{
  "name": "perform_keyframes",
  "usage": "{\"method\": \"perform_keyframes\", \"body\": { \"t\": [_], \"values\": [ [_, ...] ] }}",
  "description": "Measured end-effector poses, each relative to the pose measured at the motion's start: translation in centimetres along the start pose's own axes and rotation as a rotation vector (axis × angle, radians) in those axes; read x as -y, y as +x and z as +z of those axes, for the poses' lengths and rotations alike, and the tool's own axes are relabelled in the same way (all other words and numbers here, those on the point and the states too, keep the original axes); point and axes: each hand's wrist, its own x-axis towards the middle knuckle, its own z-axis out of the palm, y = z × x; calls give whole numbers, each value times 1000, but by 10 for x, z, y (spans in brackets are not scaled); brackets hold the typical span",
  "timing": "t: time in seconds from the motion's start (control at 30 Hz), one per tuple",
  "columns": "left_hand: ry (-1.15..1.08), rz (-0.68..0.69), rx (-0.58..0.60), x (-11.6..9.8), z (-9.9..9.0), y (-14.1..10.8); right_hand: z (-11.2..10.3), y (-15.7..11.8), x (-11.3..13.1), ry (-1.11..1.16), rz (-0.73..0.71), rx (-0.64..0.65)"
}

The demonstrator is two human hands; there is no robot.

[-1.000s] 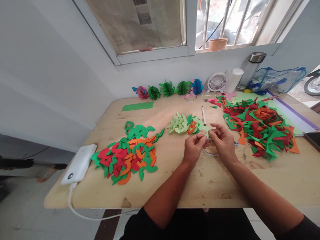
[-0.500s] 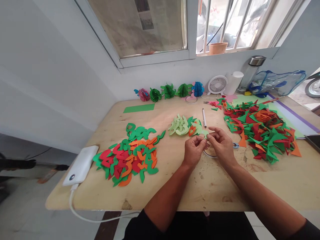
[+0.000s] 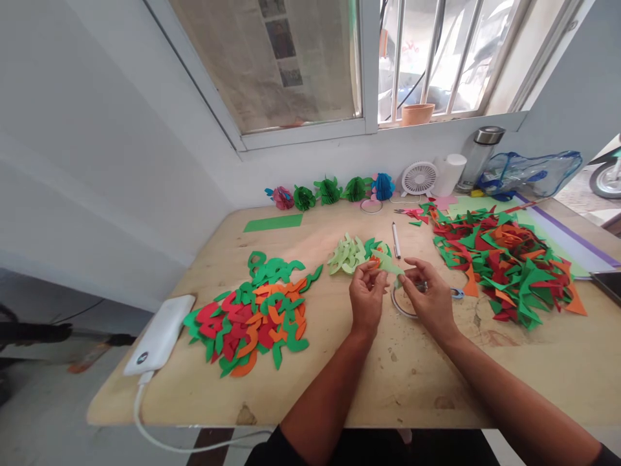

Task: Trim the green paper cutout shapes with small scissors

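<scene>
A piece of light green paper (image 3: 389,261) is raised between my two hands over the table. My right hand (image 3: 429,299) pinches its lower right end between thumb and fingers. On the other side, my left hand (image 3: 367,299) has its fingers curled at the paper's lower left edge; the exact contact is partly hidden. Just beyond lie a heap of light green cut-outs (image 3: 347,254) and a few green and orange pieces (image 3: 376,249). Between and below the hands is a thin white ring (image 3: 398,307). A blue-grey scissor-like handle (image 3: 457,293) shows beside my right hand.
Cut green, red and orange shapes (image 3: 252,317) are heaped at left, paper scraps (image 3: 514,255) at right. A pen (image 3: 396,240) and a green strip (image 3: 273,222) lie farther back. Paper ornaments (image 3: 328,190), a small fan (image 3: 420,178) and a bottle (image 3: 481,158) line the wall. A white power bank (image 3: 160,334) sits at left.
My hands have drawn slightly apart, and more of the light green paper shows between them. The whole view has shifted a little, with the table lower in the picture.
</scene>
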Motion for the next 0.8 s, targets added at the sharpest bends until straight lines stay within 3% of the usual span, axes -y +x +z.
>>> {"method": "perform_keyframes", "body": {
  "t": [0.4,0.8],
  "values": [
    [-12,-15,4,-6,1,1,5,-4,-4,-375,-489,32],
    [-123,-121,32,-6,1,3,7,-5,-3,-430,-545,87]
  ]
}}
